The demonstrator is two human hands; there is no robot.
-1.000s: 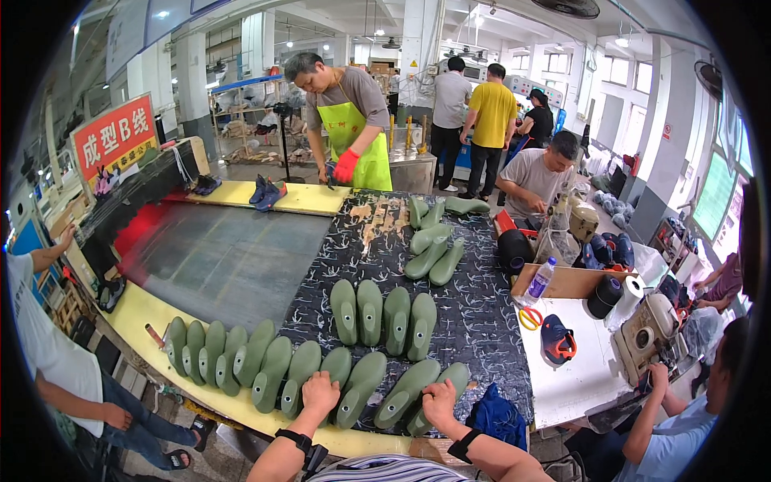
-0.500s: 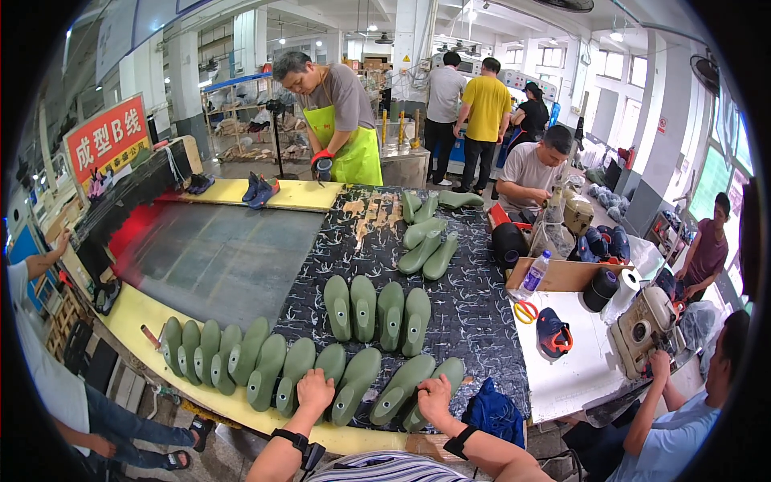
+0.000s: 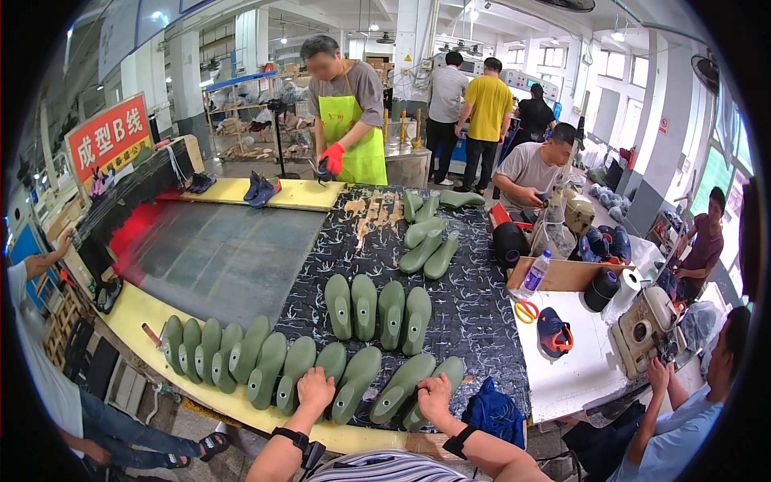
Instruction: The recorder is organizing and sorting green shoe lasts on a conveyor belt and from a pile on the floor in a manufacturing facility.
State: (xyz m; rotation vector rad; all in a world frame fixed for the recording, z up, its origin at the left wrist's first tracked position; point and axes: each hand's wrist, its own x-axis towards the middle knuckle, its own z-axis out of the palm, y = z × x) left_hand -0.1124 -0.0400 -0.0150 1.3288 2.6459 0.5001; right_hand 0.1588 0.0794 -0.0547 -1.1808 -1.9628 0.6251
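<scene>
Along the near edge of the table runs a row of green shoe lasts (image 3: 268, 371), standing close together. My left hand (image 3: 316, 390) is closed round the near end of one shoe last (image 3: 332, 359) in this row. At the row's right end, my right hand (image 3: 434, 398) grips another shoe last (image 3: 453, 370) with its fingers bent over it. Two lasts stand between my hands, a leaning shoe last (image 3: 359, 377) and a tilted shoe last (image 3: 403, 387). The fingertips are partly hidden.
Behind are a second group of lasts (image 3: 391, 313) and several lying lasts (image 3: 422, 251). A dark conveyor belt (image 3: 217, 249) lies left. Blue cloth (image 3: 493, 411) bunches beside my right wrist. Rightward stand scissors (image 3: 526, 312), a shoe upper (image 3: 554, 333) and a sewing machine (image 3: 646, 325). Co-workers surround the table.
My hands and the lasts have stayed in place. Across the table, the co-worker in the green apron has straightened and shifted right, with the red-gloved hand moved right too.
</scene>
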